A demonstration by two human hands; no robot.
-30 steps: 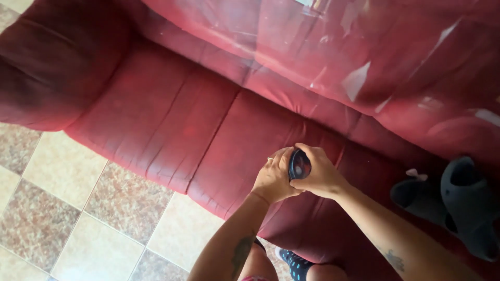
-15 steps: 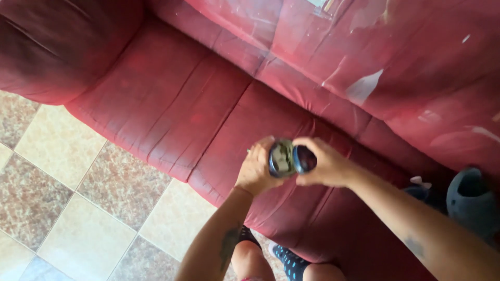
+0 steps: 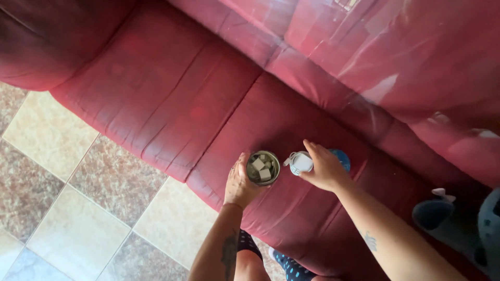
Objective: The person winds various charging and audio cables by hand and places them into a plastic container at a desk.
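My left hand [image 3: 238, 182] grips a small round open container [image 3: 263, 167] with several pale cube-shaped pieces inside. My right hand [image 3: 325, 167] holds a white and blue lid [image 3: 302, 162] just to the right of the container, a short gap apart from it. A bit of blue shows behind my right hand. Both hands hover over the seat of a dark red leather sofa [image 3: 172, 99].
The sofa's worn backrest [image 3: 396, 57] runs across the top right. A tiled floor [image 3: 67, 208] in beige and brown lies at the lower left. Dark slippers [image 3: 458, 218] rest at the right edge. My knees [image 3: 271, 263] show at the bottom.
The lid has come off the container: before, both hands were clasped together on it. Now my right hand holds the lid apart to the right, and the contents are visible.
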